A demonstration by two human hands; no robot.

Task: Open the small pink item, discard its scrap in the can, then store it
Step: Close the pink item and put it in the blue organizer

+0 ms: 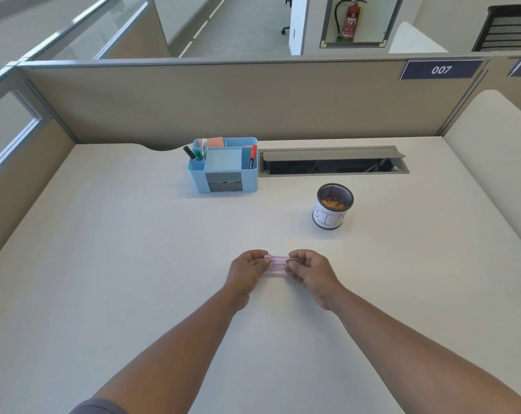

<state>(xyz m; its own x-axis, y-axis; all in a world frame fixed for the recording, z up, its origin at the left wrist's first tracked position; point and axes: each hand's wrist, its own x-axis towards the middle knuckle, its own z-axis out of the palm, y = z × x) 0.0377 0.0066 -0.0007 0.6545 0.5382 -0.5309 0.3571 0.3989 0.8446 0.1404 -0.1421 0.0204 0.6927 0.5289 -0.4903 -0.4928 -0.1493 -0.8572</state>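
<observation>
Pink translucent item [278, 265], too small to be named more closely, is held just above the tabletop [118, 264], low in the middle of the view. Its long axis is laid left to right, so each end is taken by one hand: the left hand [247, 270] is closed on the left end and the right hand [308, 271] is pinched on the right end, thumbs on top. No gap between two halves can be made out, so it is judged not yet opened. A pull along that axis is called for. The mesh can marked BIN [332, 206] is set farther away and to the right, nearer the right hand; the blue desk organizer [223, 164] is placed farther back, toward the left.
</observation>
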